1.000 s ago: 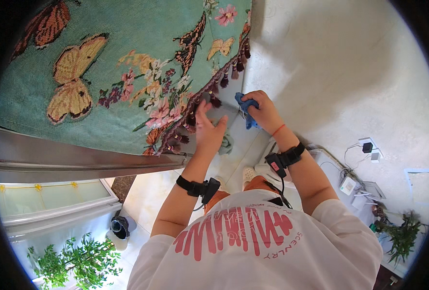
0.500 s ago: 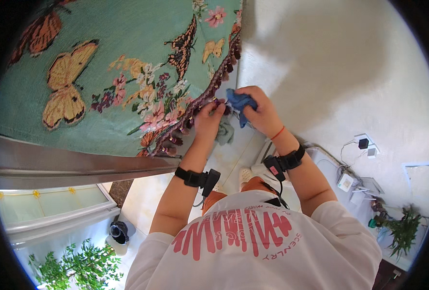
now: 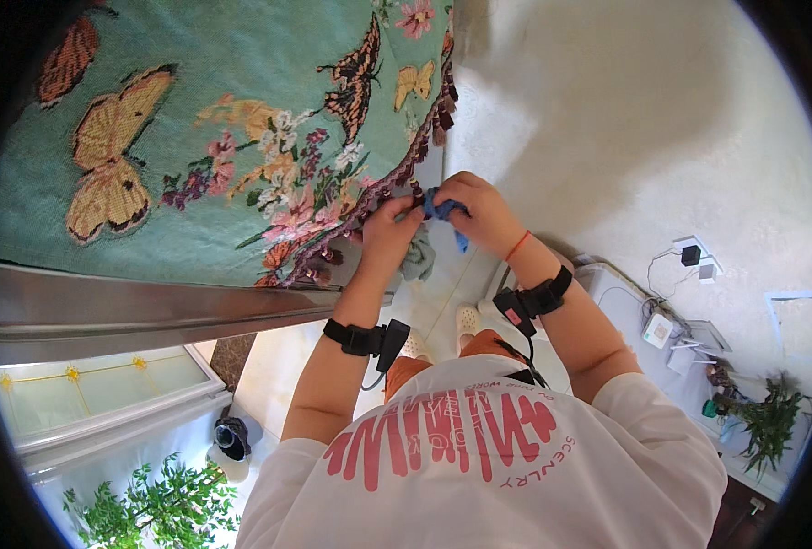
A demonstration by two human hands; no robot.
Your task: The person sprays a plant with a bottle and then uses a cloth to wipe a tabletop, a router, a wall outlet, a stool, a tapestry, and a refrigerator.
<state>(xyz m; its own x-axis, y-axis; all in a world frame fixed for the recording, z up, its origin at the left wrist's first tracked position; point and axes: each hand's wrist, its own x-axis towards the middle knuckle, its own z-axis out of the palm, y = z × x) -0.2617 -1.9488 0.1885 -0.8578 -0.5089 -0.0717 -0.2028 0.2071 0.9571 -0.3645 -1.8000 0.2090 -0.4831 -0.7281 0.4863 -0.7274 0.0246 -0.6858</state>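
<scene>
A green cover (image 3: 214,82) woven with butterflies and flowers drapes over a large piece at the upper left. Dark red tassels (image 3: 315,265) fringe its edge. At that edge my left hand (image 3: 390,235) is closed, thumb and fingers pinching a tassel. Close beside it, my right hand (image 3: 485,216) grips a crumpled blue cloth (image 3: 442,209) and presses it up to the tassel by my left fingertips. A grey-green cloth (image 3: 418,258) hangs just below my left fingers; what holds it up is hidden.
A pale wall (image 3: 644,137) rises on the right, with a plugged-in adapter (image 3: 690,255) and a white box (image 3: 657,330). A metallic edge (image 3: 150,306) runs under the cover. Lower left are a bin (image 3: 232,441) and a leafy plant (image 3: 154,503); another plant (image 3: 768,427) stands lower right.
My right hand has dropped slightly and turned inward, bringing the blue cloth against the tassel by my left fingers. Less of the blue cloth shows. My left hand has shifted slightly down and left.
</scene>
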